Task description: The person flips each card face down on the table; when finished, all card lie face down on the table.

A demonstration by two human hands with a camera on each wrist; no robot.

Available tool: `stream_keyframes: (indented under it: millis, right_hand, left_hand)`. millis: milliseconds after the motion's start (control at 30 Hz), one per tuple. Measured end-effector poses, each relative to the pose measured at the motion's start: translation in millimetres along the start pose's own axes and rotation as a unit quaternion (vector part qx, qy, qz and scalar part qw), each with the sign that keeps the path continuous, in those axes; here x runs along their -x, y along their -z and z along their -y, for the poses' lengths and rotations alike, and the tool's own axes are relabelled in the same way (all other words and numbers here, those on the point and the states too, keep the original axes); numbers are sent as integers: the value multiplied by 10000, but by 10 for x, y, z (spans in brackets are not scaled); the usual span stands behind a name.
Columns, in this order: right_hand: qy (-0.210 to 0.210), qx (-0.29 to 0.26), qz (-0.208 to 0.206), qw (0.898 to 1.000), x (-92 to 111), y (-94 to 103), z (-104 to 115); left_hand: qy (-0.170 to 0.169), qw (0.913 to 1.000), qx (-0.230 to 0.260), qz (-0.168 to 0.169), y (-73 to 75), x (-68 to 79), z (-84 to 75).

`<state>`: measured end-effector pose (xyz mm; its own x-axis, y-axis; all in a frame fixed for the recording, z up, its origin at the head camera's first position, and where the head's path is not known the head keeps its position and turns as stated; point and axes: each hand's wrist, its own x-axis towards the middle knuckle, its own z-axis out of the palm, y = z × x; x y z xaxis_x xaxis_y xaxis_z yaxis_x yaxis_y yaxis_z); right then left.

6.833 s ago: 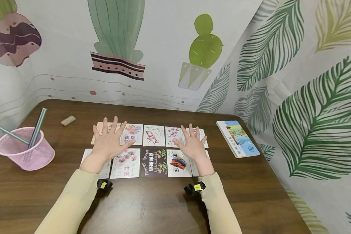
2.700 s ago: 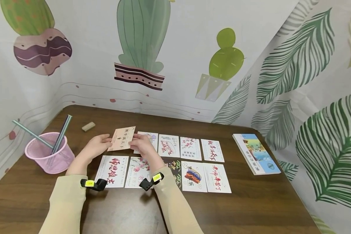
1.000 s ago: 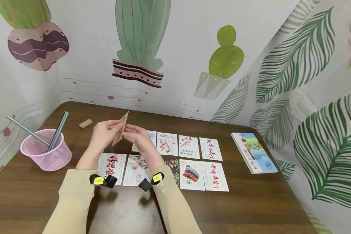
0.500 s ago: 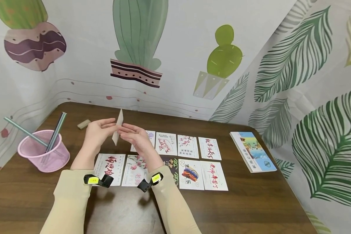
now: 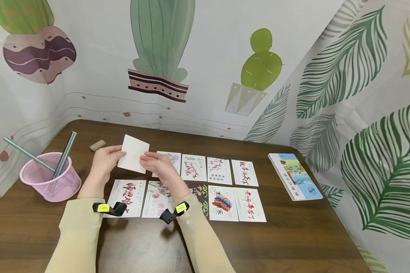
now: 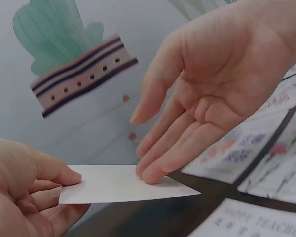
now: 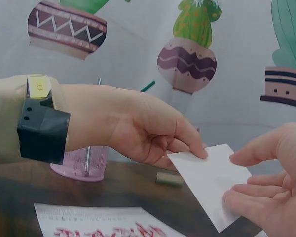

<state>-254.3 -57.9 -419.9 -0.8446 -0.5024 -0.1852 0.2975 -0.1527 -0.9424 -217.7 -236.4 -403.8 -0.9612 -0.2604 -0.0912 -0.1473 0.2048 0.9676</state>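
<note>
In the head view a small card point(image 5: 134, 153) is held above the table, its blank white face showing. My left hand point(image 5: 103, 162) pinches the card's left edge between thumb and fingers. From the other side, straight fingertips of my right hand point(image 5: 162, 167) touch the blank face. In the left wrist view the right thumb point(image 6: 160, 81) stands away from the card. Below lie two rows of printed greeting cards. A card with red lettering point(image 5: 126, 195) and a flowered card point(image 5: 154, 203) are nearest in the front row; the right hand partly covers a card point(image 5: 174, 159) behind.
A pink mesh pen holder point(image 5: 51, 185) with green pencils stands at the left, near a tan eraser-like block point(image 5: 97, 145). To the right lies a thick booklet or card stack point(image 5: 295, 176) with a blue picture cover. A patterned cloth wall point(image 5: 212, 45) borders the wooden table's back.
My hands first lay spread over the cards. The beige back-row left card was then lifted, tilted upright, and turned from its printed side to its blank side.
</note>
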Motion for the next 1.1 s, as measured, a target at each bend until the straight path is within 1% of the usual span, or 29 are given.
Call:
stream_keyframes:
  millis: [67, 167, 300, 400, 500, 600, 667, 733, 800, 933, 1100]
  right_hand:
    - [-58, 90, -11, 9999, -9, 15, -38]
    - [-119, 141, -25, 9998, -19, 28, -76]
    - [-245, 105, -72, 9996, -40, 39, -104]
    - [-325, 91, -74, 9994, -54, 47, -126]
    - [-363, 98, -37, 9993, -60, 49, -143]
    - [-408, 103, -11, 9991, -67, 53, -165]
    - [-452, 88, -15, 9989, -67, 54, -175]
    - [-476, 85, -25, 9988, -68, 55, -182]
    - [-489, 84, -35, 9988, -68, 51, -182]
    - [-456, 148, -47, 9988, -74, 53, -196]
    - [-420, 193, -54, 9989, -78, 57, -215]
  left_hand:
    - [109, 9999, -14, 41, -8, -33, 75]
    - [186, 9996, -193, 30, -31, -67, 158]
    - [264, 9978, -611, -54, -53, -64, 193]
    - [358, 9962, -794, -53, -53, -61, 211]
    - [342, 9944, -980, -209, -57, -73, 246]
    - [226, 9896, -1318, -537, -76, -78, 263]
    - [172, 9852, -1561, -687, -84, -71, 248]
    - [138, 9811, -1788, -732, -85, -54, 208]
    - [148, 9802, -1868, -642, -76, -38, 161]
    - [133, 9778, -2015, -563, -69, -12, 84]
    - [87, 9768, -2041, -649, -67, -7, 64]
